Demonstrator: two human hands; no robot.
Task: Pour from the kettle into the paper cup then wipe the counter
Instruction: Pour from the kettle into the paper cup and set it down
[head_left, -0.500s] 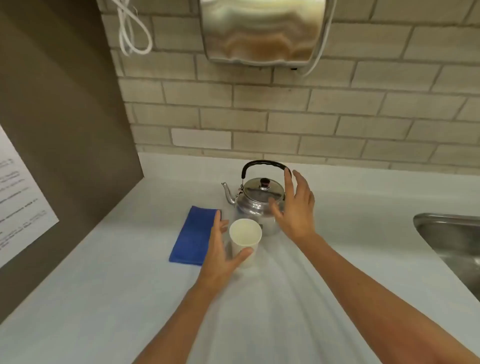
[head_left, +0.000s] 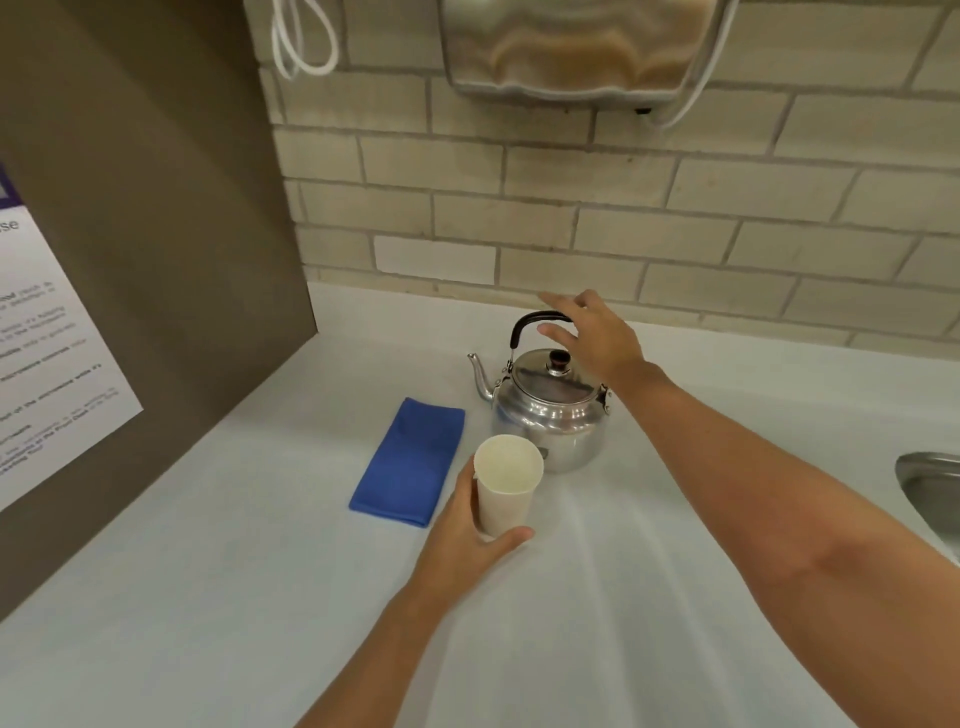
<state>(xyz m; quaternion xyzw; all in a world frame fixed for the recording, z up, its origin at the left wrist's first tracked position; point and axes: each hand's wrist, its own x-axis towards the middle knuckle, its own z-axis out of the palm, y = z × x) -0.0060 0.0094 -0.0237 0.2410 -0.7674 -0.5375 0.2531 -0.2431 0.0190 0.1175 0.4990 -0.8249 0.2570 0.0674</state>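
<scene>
**Mia:** What is in the paper cup?

**Ben:** Nothing that I can see. It is white inside, and the bottom looks dry. It stands up straight on the counter.

**Mia:** And the kettle?

**Ben:** It is shiny and silver, and its lid is on. So I cannot tell what is inside. Its spout points to the left. Its black handle stands up over the lid.

**Mia:** Where is the cup next to the kettle?

**Ben:** Right in front of it, very close. I cannot tell if they touch.

**Mia:** What does the left hand do?

**Ben:** It wraps around the lower part of the cup. The thumb is on the near side, and the fingers go around the left side. It holds the cup.

**Mia:** And the right hand?

**Ben:** It is open, with the fingers spread. It is up by the kettle's handle, at the right end of it. The fingers reach over the handle, but they are not closed on it. I cannot tell if they touch it.

**Mia:** Is there a cloth?

**Ben:** Yes, a blue cloth. It is folded flat on the counter, just to the left of the cup and the kettle. The left hand is right beside its near corner.

**Mia:** What else is there?

**Ben:** A metal sink at the far right edge. It is well apart from the kettle.
</scene>
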